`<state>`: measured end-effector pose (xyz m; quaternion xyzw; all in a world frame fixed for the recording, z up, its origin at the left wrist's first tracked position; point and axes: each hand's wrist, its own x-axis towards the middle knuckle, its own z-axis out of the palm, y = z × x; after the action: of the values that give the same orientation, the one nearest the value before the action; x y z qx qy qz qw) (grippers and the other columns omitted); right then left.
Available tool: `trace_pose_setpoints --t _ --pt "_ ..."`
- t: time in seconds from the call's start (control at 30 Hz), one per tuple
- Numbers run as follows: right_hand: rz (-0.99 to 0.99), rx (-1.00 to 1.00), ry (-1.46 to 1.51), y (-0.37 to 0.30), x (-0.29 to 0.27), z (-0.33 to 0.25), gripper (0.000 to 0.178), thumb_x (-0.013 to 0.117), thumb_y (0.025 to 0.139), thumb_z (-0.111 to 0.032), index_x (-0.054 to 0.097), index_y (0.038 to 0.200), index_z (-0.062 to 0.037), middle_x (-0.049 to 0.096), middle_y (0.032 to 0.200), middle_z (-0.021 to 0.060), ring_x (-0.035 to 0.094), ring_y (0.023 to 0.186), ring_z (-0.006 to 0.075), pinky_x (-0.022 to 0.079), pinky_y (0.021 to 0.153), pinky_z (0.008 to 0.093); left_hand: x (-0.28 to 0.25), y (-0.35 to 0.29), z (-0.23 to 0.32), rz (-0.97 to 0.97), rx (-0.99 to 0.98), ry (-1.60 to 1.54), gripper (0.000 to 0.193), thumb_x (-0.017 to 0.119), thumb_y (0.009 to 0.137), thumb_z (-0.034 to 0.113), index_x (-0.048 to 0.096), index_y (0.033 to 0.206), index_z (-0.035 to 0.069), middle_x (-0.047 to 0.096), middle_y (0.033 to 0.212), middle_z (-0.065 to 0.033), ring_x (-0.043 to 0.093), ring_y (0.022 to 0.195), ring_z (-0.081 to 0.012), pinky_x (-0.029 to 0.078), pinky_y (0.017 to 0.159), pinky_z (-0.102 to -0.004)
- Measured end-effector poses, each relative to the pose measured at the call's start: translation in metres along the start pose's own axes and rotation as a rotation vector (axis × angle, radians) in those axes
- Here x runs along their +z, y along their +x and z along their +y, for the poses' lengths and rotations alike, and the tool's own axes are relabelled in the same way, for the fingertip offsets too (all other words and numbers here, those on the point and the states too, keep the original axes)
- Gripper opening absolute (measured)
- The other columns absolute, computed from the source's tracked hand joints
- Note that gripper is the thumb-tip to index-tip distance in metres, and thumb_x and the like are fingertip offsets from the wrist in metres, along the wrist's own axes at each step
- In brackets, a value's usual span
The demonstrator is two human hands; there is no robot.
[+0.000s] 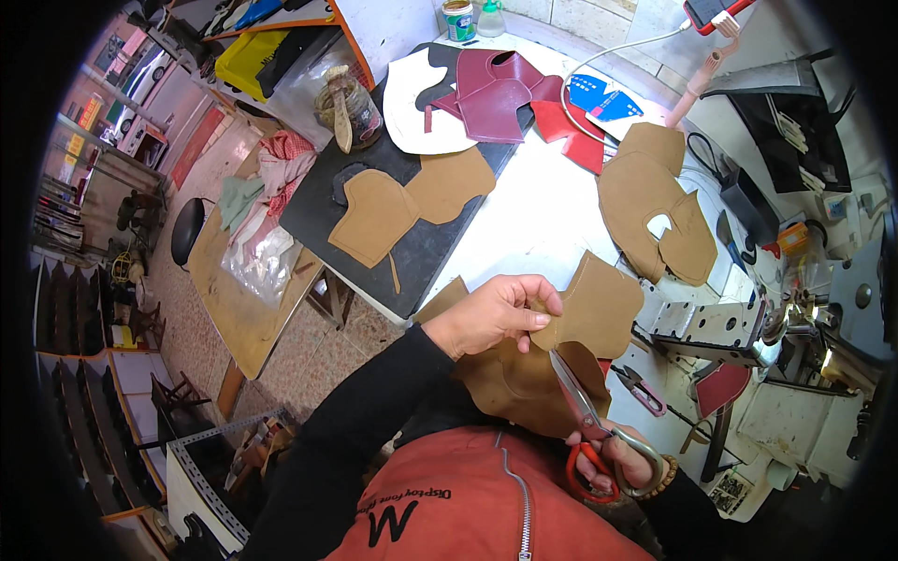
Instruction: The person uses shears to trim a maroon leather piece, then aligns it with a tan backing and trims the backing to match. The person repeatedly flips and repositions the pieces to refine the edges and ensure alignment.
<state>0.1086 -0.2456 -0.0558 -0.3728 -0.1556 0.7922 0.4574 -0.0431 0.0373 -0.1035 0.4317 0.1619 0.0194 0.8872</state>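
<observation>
Between the thumb and fingers of my left hand (513, 313) is the edge of a tan leather piece (599, 304), cut in a curved shape. My right hand (629, 463) has its fingers through the handles of a pair of scissors (578, 397), one handle red and the other bare metal. The blade tips point up at the leather, just below my left fingertips. More of the brown leather (524, 388) hangs in folds beneath, against my lap. How far apart the blades are, I cannot tell.
Other tan leather pieces (374, 217) lie on a black mat (309, 201), with more (655, 201) at the right. Maroon leather (491, 89) and red pieces (569, 131) lie farther back. A sewing machine (720, 327) and pink-handled thread snips (645, 393) are at right, a brush jar (346, 107) at far left.
</observation>
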Motion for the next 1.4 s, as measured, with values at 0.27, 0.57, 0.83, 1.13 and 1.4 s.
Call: trace_pose_setpoints --t 0.27,0.57,0.83,1.13,1.4 --pt "0.076 0.001 -0.086 0.012 -0.007 0.007 0.060 0.051 0.102 -0.053 0.051 0.131 -0.0005 0.058 0.078 0.0067 0.044 0.051 0.0075 0.038 0.051 0.0212 0.008 0.001 0.002 0.111 -0.028 0.025 0.025 0.066 0.095 0.005 0.061 0.119 0.002 0.064 0.103 -0.0012 0.060 0.078 -0.0045 0.053 0.058 -0.0200" --pt "0.134 0.030 -0.171 0.013 -0.012 0.008 0.062 0.052 0.101 -0.056 0.052 0.128 -0.0005 0.059 0.079 0.0063 0.048 0.055 0.0102 0.041 0.053 0.0235 0.019 0.017 0.012 0.145 -0.211 0.334 0.044 0.063 0.100 0.016 0.052 0.138 -0.002 0.067 0.094 0.0011 0.060 0.077 -0.0040 0.052 0.059 -0.0201" --pt "0.079 0.005 -0.139 0.014 -0.013 0.012 0.064 0.053 0.100 -0.057 0.049 0.130 0.0001 0.059 0.084 0.0067 0.048 0.059 0.0113 0.043 0.055 0.0248 0.008 0.020 0.013 -0.086 -0.233 0.305 0.051 0.061 0.101 0.016 0.045 0.144 -0.006 0.055 0.081 0.0052 0.056 0.075 -0.0034 0.053 0.063 -0.0219" --pt "0.097 0.005 -0.103 0.019 -0.005 0.010 0.061 0.054 0.100 -0.056 0.051 0.128 -0.0016 0.056 0.079 0.0064 0.046 0.055 0.0108 0.040 0.052 0.0243 0.007 0.019 0.012 -0.098 -0.229 0.311 0.053 0.061 0.101 0.014 0.042 0.146 -0.007 0.055 0.081 0.0055 0.055 0.074 -0.0033 0.053 0.065 -0.0223" --pt "0.143 0.030 -0.242 0.016 -0.004 0.000 0.057 0.056 0.101 -0.052 0.052 0.126 -0.0006 0.052 0.073 0.0023 0.043 0.052 0.0078 0.034 0.047 0.0231 0.010 0.019 0.013 -0.069 -0.230 0.313 0.030 0.060 0.101 0.015 0.058 0.125 -0.002 0.055 0.081 0.0059 0.056 0.074 -0.0034 0.053 0.065 -0.0223"
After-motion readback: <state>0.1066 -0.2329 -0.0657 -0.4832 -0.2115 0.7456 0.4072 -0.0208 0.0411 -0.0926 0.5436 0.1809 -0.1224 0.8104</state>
